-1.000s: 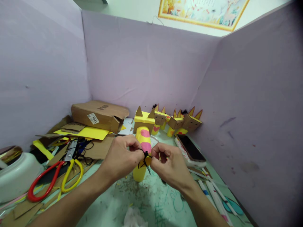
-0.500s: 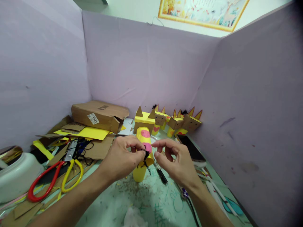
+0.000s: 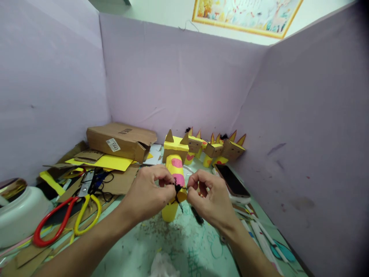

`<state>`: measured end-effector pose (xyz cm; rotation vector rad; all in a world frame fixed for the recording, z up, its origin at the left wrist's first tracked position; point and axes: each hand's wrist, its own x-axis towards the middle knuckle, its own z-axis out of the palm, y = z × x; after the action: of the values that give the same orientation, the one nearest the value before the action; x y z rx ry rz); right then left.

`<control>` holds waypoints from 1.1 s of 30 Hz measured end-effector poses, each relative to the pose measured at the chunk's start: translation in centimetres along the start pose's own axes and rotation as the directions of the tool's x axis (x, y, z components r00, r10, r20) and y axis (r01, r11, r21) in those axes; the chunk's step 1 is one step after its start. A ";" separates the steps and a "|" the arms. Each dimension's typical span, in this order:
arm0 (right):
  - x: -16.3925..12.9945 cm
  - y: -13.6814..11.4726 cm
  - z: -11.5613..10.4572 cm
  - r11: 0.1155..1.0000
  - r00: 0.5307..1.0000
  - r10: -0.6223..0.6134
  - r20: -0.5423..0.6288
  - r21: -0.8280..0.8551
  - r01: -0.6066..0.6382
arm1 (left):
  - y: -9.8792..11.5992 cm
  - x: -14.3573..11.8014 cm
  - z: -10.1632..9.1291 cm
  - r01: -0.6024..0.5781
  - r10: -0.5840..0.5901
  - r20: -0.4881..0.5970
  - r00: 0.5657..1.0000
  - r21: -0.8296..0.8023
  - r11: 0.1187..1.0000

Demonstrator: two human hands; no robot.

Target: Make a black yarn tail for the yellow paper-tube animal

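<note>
Fingers of right hand (image 3: 209,198) have re-closed, joining left hand (image 3: 150,192) pinching black yarn (image 3: 177,189).

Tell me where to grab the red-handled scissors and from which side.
Take the red-handled scissors by the red loop, coming from above on the near left. They lie flat on cardboard scraps with the loops toward the person and open; the blades point away, partly under black cord, with yellow scissors close on the right.
</note>
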<state>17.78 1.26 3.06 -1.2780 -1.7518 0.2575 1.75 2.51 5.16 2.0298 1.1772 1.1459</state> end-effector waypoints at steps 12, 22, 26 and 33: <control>0.1 -0.4 -0.7 0.992 0.996 0.091 0.025 0.087 -0.093 | 0.2 0.1 -0.1 0.056 -0.053 0.033 0.998 -0.113 0.992; -0.1 -0.3 0.3 0.986 0.994 0.088 0.067 0.137 -0.097 | 0.0 -0.1 0.0 -0.004 0.007 0.022 1.000 -0.124 0.992; 0.0 -0.2 0.0 0.984 0.989 0.140 0.039 0.108 -0.143 | 0.0 0.0 0.0 0.007 -0.009 -0.014 1.000 -0.151 0.988; 0.3 0.4 -0.8 0.970 0.976 0.216 0.006 0.112 -0.215 | 0.1 0.1 -0.1 0.045 -0.048 -0.016 0.999 -0.157 0.987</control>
<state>18.69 1.44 3.44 -1.3853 -1.5706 0.4698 1.71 2.58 5.30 1.8677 1.1015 1.1995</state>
